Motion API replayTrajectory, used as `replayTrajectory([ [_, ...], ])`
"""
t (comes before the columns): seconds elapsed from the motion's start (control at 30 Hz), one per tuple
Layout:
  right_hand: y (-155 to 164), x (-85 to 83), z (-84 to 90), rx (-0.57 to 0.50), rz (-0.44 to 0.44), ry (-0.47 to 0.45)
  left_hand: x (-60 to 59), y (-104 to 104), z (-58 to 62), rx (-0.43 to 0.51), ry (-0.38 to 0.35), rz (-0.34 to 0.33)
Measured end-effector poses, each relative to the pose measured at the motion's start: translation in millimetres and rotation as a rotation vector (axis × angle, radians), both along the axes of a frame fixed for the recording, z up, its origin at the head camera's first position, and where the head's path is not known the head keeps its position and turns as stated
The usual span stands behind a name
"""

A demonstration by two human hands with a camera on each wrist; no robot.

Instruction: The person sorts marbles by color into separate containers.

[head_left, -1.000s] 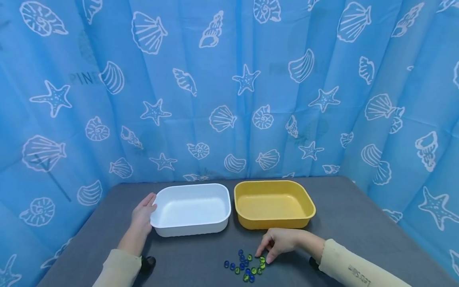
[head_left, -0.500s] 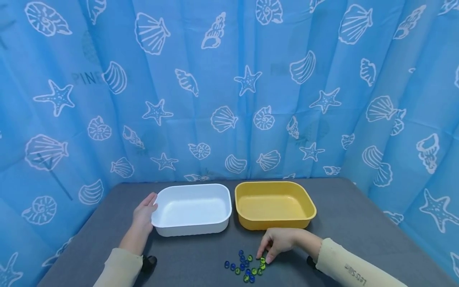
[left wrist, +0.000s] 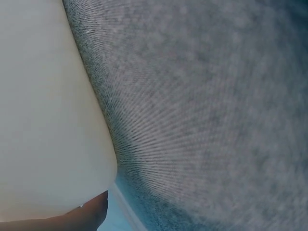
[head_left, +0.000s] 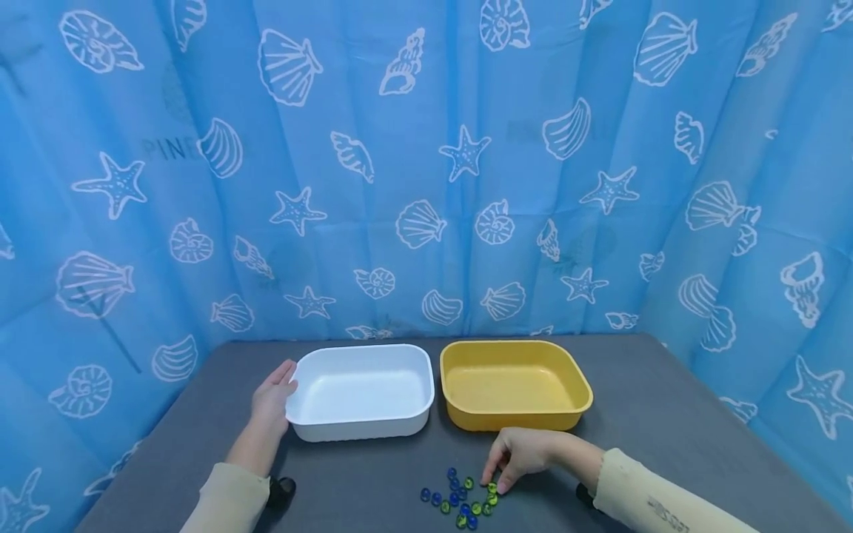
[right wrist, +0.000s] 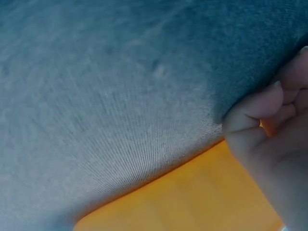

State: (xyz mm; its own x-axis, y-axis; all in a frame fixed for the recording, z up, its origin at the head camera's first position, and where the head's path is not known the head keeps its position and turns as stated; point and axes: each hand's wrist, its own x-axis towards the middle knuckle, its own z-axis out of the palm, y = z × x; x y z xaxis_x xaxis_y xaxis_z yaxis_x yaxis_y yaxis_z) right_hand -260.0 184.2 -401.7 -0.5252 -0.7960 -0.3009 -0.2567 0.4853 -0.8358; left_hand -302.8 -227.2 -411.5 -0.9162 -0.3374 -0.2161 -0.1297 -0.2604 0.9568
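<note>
A white plastic tub (head_left: pixel 363 429) stands at the back of the table, left of centre. My left hand (head_left: pixel 269 400) holds its left side, with the thumb at the rim and the fingers along the outer wall. A fingertip (left wrist: pixel 98 211) shows at the tub's edge in the left wrist view. Loose blue marbles (head_left: pixel 426 494) and yellow-green marbles (head_left: pixel 476 508) lie in front of the tubs. My right hand (head_left: pixel 523 453) reaches down at their right, thumb and index finger on either side of a yellow-green marble (head_left: pixel 492 488). The right wrist view shows curled fingers (right wrist: pixel 255 108) but no marble.
A yellow plastic tub (head_left: pixel 513 422) stands right of the white one, just behind my right hand. Grey cloth (head_left: pixel 360 481) covers the table. A blue curtain with white shells (head_left: pixel 426 222) hangs behind and along both sides.
The head view has shifted slightly, so everything sits a little lower and further right. Both hands stay where they were, and the marbles lie in the same pattern.
</note>
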Motion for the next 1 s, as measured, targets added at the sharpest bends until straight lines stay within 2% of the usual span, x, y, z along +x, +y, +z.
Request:
replayTrajectory([
  [0.3,1,-0.4,1.3,-0.009,-0.035,-0.008,-1.0,-2,-4.3,0.005,-0.001,0.019],
  [0.43,0,0.2,4.6,-0.005,-0.131,-0.045,-0.2,-3,-4.6,0.011,0.005,0.015],
  [0.6,-5,1.8,11.0,0.048,-0.270,-0.037,0.3,-2,-1.8,0.017,0.009,-0.007],
  [1.0,-18,-0.3,37.1,-0.042,-0.396,-0.026,-0.2,-1,-1.7,-0.007,0.004,-0.013],
])
